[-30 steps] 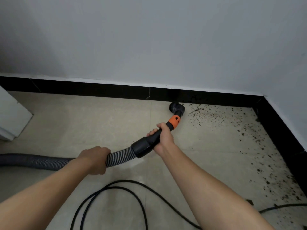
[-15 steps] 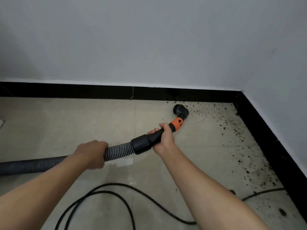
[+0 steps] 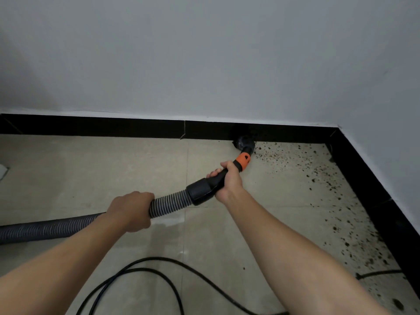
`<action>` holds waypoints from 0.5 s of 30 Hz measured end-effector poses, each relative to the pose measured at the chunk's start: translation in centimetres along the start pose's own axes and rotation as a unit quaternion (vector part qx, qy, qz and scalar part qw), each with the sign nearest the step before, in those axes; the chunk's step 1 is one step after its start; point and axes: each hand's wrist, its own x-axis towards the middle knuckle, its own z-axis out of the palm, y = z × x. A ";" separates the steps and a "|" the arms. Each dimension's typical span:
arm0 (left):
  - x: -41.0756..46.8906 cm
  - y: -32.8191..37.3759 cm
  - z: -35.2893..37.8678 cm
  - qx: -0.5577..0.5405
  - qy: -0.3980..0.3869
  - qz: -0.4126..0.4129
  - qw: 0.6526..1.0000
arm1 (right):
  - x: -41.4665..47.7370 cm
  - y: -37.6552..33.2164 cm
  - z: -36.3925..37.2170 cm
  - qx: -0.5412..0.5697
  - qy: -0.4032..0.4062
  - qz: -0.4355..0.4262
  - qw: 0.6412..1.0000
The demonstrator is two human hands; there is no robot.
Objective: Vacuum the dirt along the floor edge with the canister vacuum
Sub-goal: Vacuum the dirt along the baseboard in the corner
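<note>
A ribbed grey vacuum hose [image 3: 169, 202] runs in from the left edge and ends in a black handle [image 3: 205, 187] with an orange collar [image 3: 243, 162]. Its round black nozzle [image 3: 244, 143] sits on the floor against the black baseboard [image 3: 113, 127]. My left hand [image 3: 131, 210] grips the ribbed hose. My right hand [image 3: 229, 179] grips the black handle just behind the orange collar. Dark dirt specks [image 3: 295, 159] lie scattered to the right of the nozzle and down along the right-hand baseboard [image 3: 372, 189].
A black power cord [image 3: 145, 267] loops over the beige floor tiles [image 3: 68, 173] near me and trails off to the right [image 3: 377, 273]. Grey walls meet in a corner at the back right. A white object's corner [image 3: 2, 171] shows at the left edge.
The nozzle has moved from a little out on the floor back up against the rear baseboard. My view has shifted slightly. Both hands keep their hold.
</note>
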 end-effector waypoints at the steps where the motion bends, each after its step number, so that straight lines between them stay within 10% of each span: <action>1: 0.2 0.5 -0.2 -0.005 0.007 0.005 1.000 | 0.3 -0.5 -0.1 0.004 0.005 -0.004 1.000; 15: 0.3 -0.5 1.3 0.014 -0.068 -0.008 0.998 | 0.9 1.6 0.4 -0.049 0.010 0.014 0.999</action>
